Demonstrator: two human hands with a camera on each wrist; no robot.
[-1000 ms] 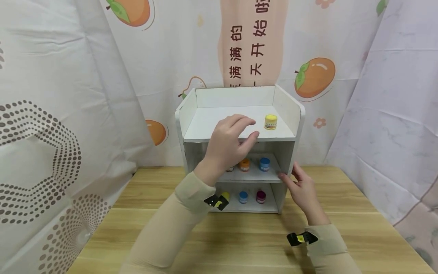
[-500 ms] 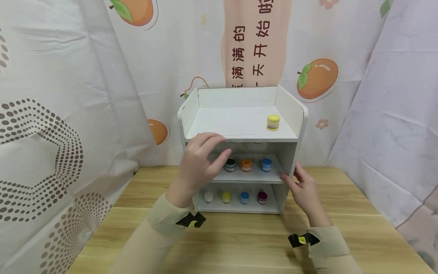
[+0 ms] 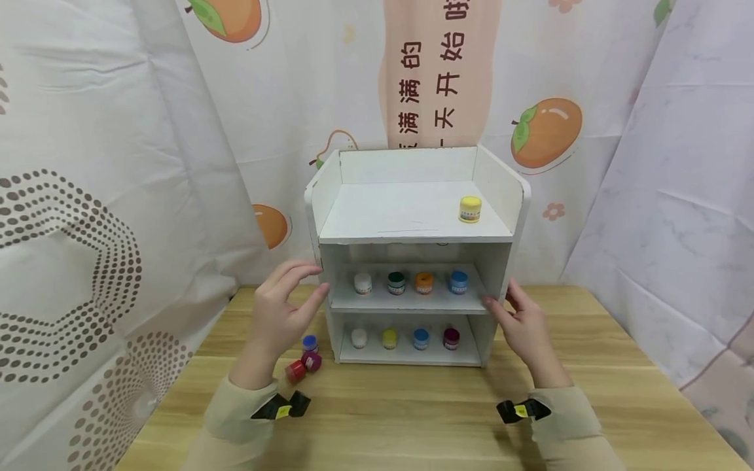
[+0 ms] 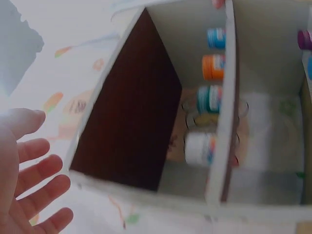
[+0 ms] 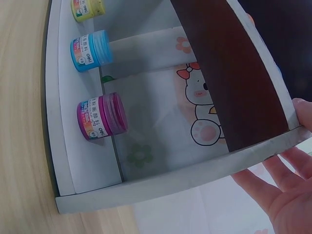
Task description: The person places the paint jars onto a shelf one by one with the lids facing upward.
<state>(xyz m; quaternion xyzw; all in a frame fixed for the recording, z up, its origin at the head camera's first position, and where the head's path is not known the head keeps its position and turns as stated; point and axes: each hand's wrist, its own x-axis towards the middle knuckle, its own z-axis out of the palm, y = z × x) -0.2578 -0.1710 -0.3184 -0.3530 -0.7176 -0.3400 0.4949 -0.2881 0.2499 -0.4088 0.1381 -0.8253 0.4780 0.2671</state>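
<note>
My left hand (image 3: pixel 277 320) is in the air just left of the white shelf (image 3: pixel 412 240), fingers and thumb apart with nothing between them. In the left wrist view its fingers (image 4: pixel 41 168) are spread. Below it on the table lie a red jar (image 3: pixel 296 371), a purple jar (image 3: pixel 312 360) and a blue-lidded jar (image 3: pixel 309 344). My right hand (image 3: pixel 523 327) holds the shelf's right side, thumb at the front edge and fingers along the outer face, as the right wrist view shows. On the top board stands a yellow paint jar (image 3: pixel 470 210).
The middle board carries a white jar (image 3: pixel 362 283), a dark green jar (image 3: pixel 396 283), an orange jar (image 3: pixel 424 283) and a blue jar (image 3: pixel 458 282). Another row, ending in a magenta jar (image 5: pixel 102 117), stands on the bottom board. A wooden table (image 3: pixel 400 418) supports the shelf; a printed curtain (image 3: pixel 283 85) hangs behind.
My left hand has moved left and down, from in front of the top board to beside the shelf, uncovering jars on both lower boards. The right hand has stayed on the shelf's side.
</note>
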